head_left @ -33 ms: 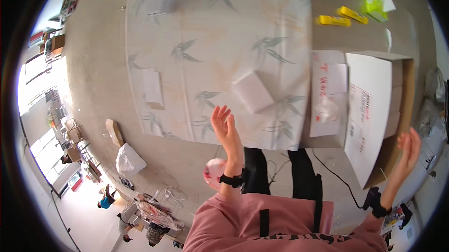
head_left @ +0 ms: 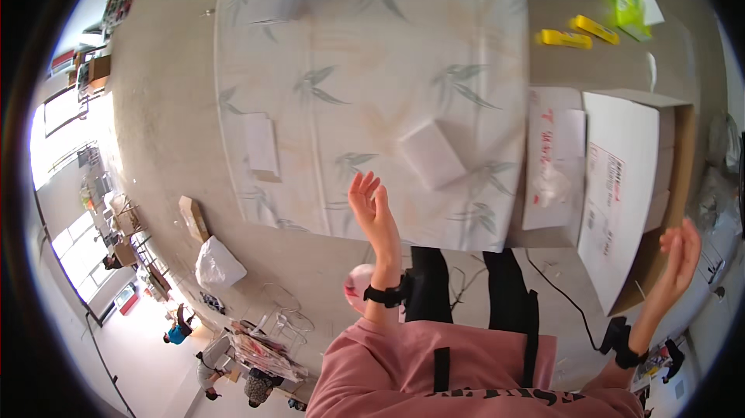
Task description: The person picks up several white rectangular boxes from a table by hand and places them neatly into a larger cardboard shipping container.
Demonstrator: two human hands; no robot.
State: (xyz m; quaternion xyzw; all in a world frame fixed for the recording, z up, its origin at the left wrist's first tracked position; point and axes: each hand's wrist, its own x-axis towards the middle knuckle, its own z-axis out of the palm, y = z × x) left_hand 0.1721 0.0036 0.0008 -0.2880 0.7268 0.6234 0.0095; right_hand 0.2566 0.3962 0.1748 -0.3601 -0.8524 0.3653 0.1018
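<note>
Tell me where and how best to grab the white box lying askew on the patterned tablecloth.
I'd grip the white box by its two long sides, around mid-length, probably with the left hand coming from the near short end. It lies flat, that end angled toward the person; the narrower span runs between those sides, and nothing visible presses against either.

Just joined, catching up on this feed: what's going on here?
A person's left hand is open and empty over the near edge of a cloth-covered table; a white box lies beyond it, to the right. The right hand, loosely open and apparently empty, is by a large open carton to the table's right; I can't tell whether they touch. A slim white item lies on the table's left side.
</note>
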